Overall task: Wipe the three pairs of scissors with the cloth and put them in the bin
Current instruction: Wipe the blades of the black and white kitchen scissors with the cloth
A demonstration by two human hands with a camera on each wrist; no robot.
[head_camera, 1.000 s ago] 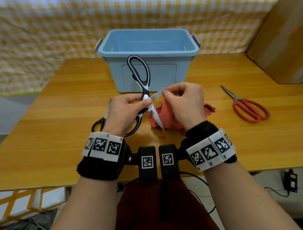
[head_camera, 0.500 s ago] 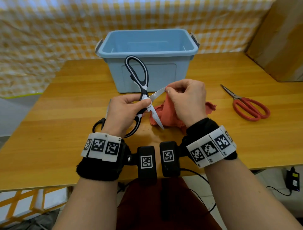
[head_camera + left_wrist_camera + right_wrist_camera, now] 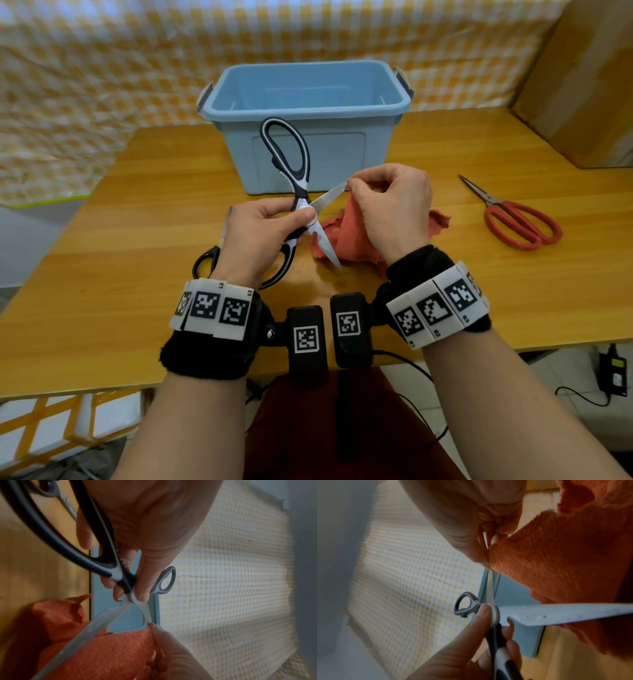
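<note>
Black-and-white scissors (image 3: 298, 202) held above the counter (image 3: 102, 274), blades spread wide, in front of the bin (image 3: 308, 113). Left hand (image 3: 260, 236) grips them at the pivot, thumb pressed on the joint, other fingers curled round the near handle. Right hand (image 3: 390, 209) pinches the cloth (image 3: 346, 236) over the tip of the upper blade; the rest of the cloth hangs to the counter under the lower blade. Judgement: first pair mid-wipe, one blade being worked; bin looks empty. To do this step well: keep the cloth folded over the spine, not the edge, and draw from pivot out to tip so the fingers never run into the cutting side. Keep the pivot grip firm so the blades cannot swing shut on the cloth. Lower blade next, then close before dropping in. Red scissors (image 3: 520, 222) lie well right; a third, black-handled pair (image 3: 209, 260) lies partly hidden beneath the left hand.
</note>
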